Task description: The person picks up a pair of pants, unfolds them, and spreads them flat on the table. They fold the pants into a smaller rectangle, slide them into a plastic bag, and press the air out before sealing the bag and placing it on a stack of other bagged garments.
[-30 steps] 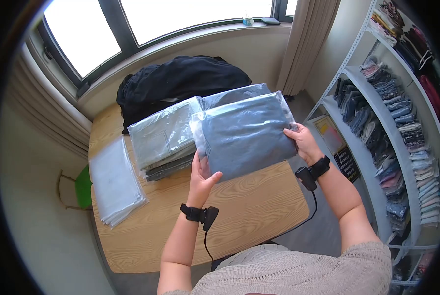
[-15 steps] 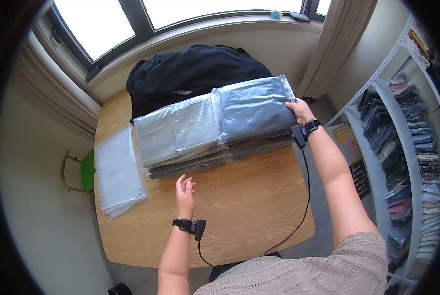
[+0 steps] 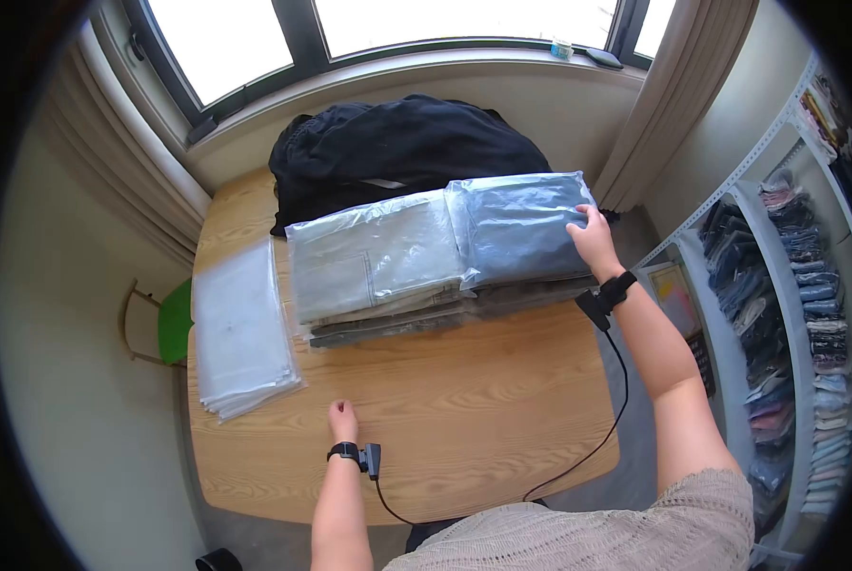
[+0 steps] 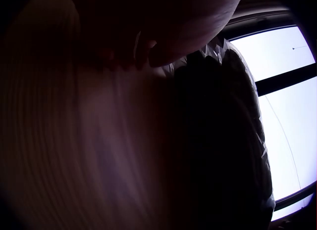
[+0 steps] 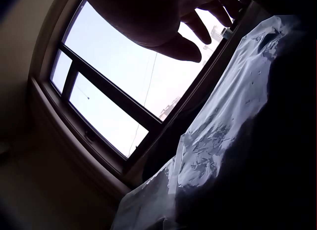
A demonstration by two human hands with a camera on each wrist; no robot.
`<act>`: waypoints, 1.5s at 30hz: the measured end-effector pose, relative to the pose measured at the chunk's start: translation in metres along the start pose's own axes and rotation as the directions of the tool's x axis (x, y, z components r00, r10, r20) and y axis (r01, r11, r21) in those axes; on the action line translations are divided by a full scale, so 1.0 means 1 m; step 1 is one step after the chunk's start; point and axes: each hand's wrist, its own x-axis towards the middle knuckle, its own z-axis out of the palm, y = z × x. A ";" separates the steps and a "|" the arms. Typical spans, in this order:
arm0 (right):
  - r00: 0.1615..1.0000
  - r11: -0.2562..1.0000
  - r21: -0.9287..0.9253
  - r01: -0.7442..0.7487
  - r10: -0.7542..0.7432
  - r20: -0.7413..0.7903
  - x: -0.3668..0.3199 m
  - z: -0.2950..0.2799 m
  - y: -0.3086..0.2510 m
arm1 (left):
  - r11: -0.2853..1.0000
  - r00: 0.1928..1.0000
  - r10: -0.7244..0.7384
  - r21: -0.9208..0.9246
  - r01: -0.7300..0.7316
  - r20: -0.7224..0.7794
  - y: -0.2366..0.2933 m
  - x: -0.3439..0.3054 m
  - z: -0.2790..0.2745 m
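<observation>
A folded blue garment in a clear plastic bag (image 3: 521, 243) tops the right-hand stack on the wooden table (image 3: 464, 400). Over its right edge is my right hand (image 3: 594, 245), thumb and fingers spread apart. The right wrist view has that hand's fingers raised above the shiny plastic. Left of it, against the blue one, lies a bagged grey-green garment (image 3: 388, 252) on more folded clothes. My left hand (image 3: 343, 421) is low at the table's front part, fingers loosely curled with nothing in them; the left wrist view of it is very dark.
A pile of flat clear plastic bags (image 3: 245, 328) lies on the table's left side. Behind the stacks slumps a large black cloth bundle (image 3: 407, 147). Shelves (image 3: 745, 285) of bagged clothes stand at right, a green chair (image 3: 174, 324) at left. A cable (image 3: 626, 390) hangs from my right wrist.
The bagged blue garment went from both hands down onto the right stack. My left hand let go and drew back toward the table's front; my right hand released the bag's right edge.
</observation>
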 end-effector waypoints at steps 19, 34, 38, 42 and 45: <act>0.672 0.755 0.489 -0.437 -0.086 0.735 0.040 0.212 -0.359 | 0.529 0.742 -0.639 -0.583 0.616 0.204 0.058 0.013 0.009; 0.723 -0.057 0.764 -0.643 0.284 0.630 0.099 0.364 -0.363 | 0.506 0.724 -0.645 -0.575 0.643 0.243 0.070 0.010 0.007; 0.840 -0.085 0.919 -0.385 0.380 0.387 0.128 0.333 -0.367 | 0.512 0.731 -0.635 -0.572 0.641 0.251 0.067 0.012 0.006; 0.911 -0.068 0.968 -0.242 0.326 0.251 0.204 0.273 -0.348 | 0.514 0.741 -0.630 -0.590 0.622 0.232 0.063 0.010 0.013; 0.951 -0.084 0.979 -0.186 0.236 0.202 0.236 0.188 -0.339 | 0.562 0.760 -0.607 -0.550 0.618 0.233 0.055 0.011 0.012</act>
